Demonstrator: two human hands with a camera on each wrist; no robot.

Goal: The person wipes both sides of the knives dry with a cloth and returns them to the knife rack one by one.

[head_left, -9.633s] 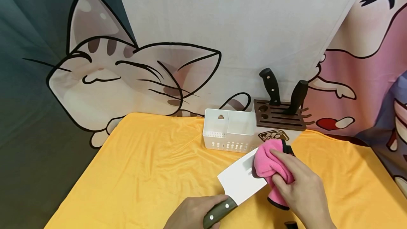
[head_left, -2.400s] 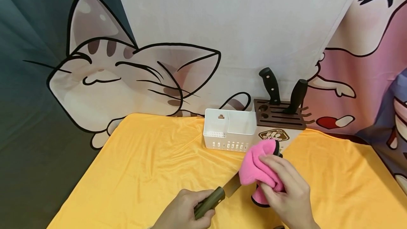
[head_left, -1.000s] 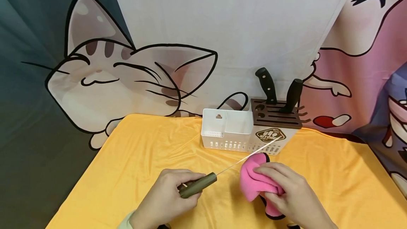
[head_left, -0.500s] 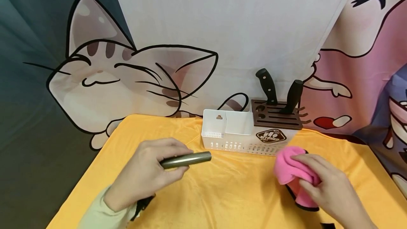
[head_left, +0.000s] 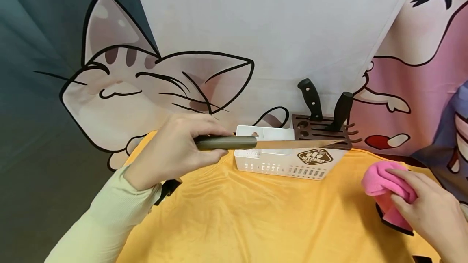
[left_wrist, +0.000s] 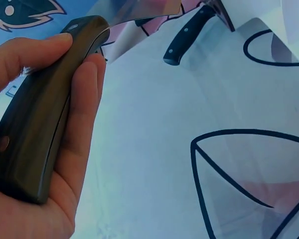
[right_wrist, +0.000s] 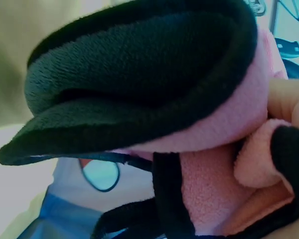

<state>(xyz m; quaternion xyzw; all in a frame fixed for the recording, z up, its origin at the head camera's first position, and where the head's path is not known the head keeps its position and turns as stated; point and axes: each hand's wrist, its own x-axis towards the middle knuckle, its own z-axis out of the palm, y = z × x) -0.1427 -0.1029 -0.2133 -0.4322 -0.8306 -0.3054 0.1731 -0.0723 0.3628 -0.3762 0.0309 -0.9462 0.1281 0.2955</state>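
My left hand (head_left: 175,145) grips the green riveted handle of a cleaver (head_left: 234,143), raised in front of the knife holder (head_left: 270,165). Its blade points right and is seen nearly edge-on, level with the holder's brown slotted top. In the left wrist view, thumb and fingers wrap the cleaver's handle (left_wrist: 45,109). At the right, my right hand (head_left: 431,202) pinches a bunched pink cloth (head_left: 384,180) with black edging. The cloth's dark reverse side (right_wrist: 149,64) fills much of the right wrist view. Two black-handled knives (head_left: 310,100) stand in the holder's slots.
A white perforated basket section (head_left: 252,155) forms the holder's left part, and small brown hooks (head_left: 352,132) stick out at its right. Yellow cloth (head_left: 248,218) covers the table. Behind it hangs a cartoon-printed curtain (head_left: 226,19).
Earlier the pink cloth was against the cleaver's blade; now they are apart. The left hand has lifted the cleaver up toward the holder, while the right hand has moved right with the cloth.
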